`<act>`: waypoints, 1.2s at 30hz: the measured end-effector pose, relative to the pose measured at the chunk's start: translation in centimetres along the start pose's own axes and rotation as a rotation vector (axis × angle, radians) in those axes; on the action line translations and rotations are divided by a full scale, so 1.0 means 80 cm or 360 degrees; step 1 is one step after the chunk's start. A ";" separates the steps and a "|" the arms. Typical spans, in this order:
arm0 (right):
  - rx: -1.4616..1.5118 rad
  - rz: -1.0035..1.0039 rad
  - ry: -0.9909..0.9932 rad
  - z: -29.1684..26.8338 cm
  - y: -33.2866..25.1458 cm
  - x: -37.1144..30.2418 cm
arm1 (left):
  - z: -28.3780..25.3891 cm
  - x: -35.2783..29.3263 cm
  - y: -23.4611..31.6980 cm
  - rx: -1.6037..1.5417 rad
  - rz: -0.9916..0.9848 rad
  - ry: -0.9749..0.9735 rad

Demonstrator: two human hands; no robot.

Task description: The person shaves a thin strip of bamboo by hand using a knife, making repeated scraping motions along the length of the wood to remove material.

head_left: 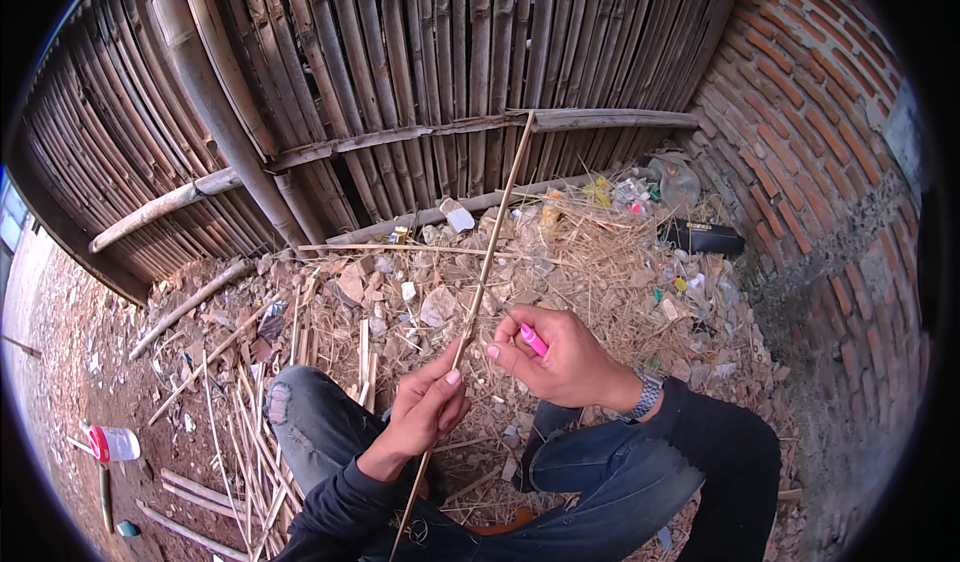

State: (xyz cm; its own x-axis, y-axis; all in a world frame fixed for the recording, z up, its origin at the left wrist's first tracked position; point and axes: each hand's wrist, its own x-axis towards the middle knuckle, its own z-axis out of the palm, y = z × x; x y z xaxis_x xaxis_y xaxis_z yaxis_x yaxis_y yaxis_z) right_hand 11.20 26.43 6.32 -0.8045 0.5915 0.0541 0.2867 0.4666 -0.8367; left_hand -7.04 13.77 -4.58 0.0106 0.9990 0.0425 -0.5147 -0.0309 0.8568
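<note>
A long, thin bamboo stick (490,252) slants up and away from my lap, its far end in front of the bamboo wall. My left hand (425,407) is closed round it, thumb along its side, just below a rough joint in the middle. Beside that joint, my right hand (580,367) has its fingers curled on a small pink tube (534,339) with a pointed tip. The tube's lower part is hidden in the palm. Thumb and forefinger come close to the stick; whether they touch it, I cannot tell.
A bamboo slat wall (430,52) stands ahead, and a brick wall (800,132) rises on the right. Stones, straw and litter cover the ground, with a black box (703,237) by the bricks. Bamboo strips (262,452) and a red-and-white container (112,444) lie to the left.
</note>
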 end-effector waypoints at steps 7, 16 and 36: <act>-0.0069 -0.0067 0.0123 -0.007 0.004 0.002 | 0.000 -0.004 0.005 -0.0165 -0.0080 -0.0141; -0.0504 -0.0051 0.0022 0.020 0.001 -0.009 | 0.000 -0.005 -0.003 -0.0204 -0.0031 -0.0141; -0.0494 0.0012 -0.0034 0.011 0.001 -0.007 | 0.009 -0.012 0.007 -0.0138 -0.0116 -0.0088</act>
State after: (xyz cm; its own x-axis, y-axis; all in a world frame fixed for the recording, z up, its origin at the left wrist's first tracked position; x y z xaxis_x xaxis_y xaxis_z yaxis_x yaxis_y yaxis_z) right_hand 11.22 25.55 5.71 -0.8116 0.5833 0.0345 0.4351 0.6427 -0.6306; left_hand -6.71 12.76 -3.75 0.0967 0.9952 0.0120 -0.5831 0.0468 0.8111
